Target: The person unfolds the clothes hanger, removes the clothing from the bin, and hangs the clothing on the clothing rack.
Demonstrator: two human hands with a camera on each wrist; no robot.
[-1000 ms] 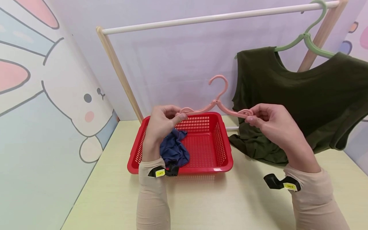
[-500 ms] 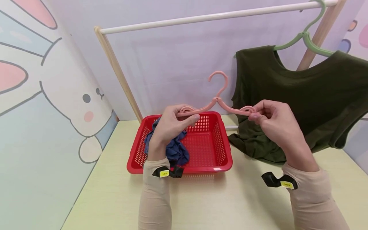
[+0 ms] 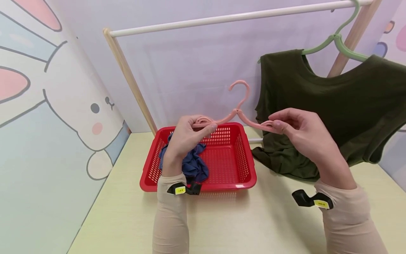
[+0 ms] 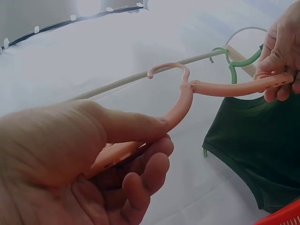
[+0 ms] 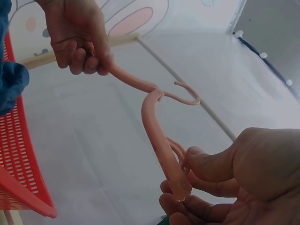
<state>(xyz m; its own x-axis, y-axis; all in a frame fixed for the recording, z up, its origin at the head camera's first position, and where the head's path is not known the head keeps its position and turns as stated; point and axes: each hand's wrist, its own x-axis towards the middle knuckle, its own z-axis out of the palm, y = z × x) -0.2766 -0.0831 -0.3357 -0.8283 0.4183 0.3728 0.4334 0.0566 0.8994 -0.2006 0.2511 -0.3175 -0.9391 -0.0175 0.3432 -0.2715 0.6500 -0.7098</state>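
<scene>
A pink clothes hanger (image 3: 237, 112) is held up by both hands over the back of the red basket (image 3: 198, 187), its hook pointing upward. My left hand (image 3: 187, 139) grips the left arm of the hanger, thumb in front and fingers curled behind. At the other end my right hand (image 3: 304, 139) pinches the tip between thumb and fingers, as the right wrist view shows with the hanger end (image 5: 180, 185). Crumpled blue cloth (image 3: 194, 165) lies in the left part of the basket, partly covered by my left hand and wrist in the head view.
A rack with a white rod (image 3: 222, 22) and wooden posts spans the back. On its right hangs a dark green sleeveless top (image 3: 320, 106) on a green hanger (image 3: 345, 49), its lower part resting on the table (image 3: 241, 225). A wall with a rabbit drawing (image 3: 76, 102) borders the left.
My left hand has shifted a little right along the hanger's arm and stays on it. The right hand's fingers have changed their hold at the tip. The hanger rose slightly, then dipped.
</scene>
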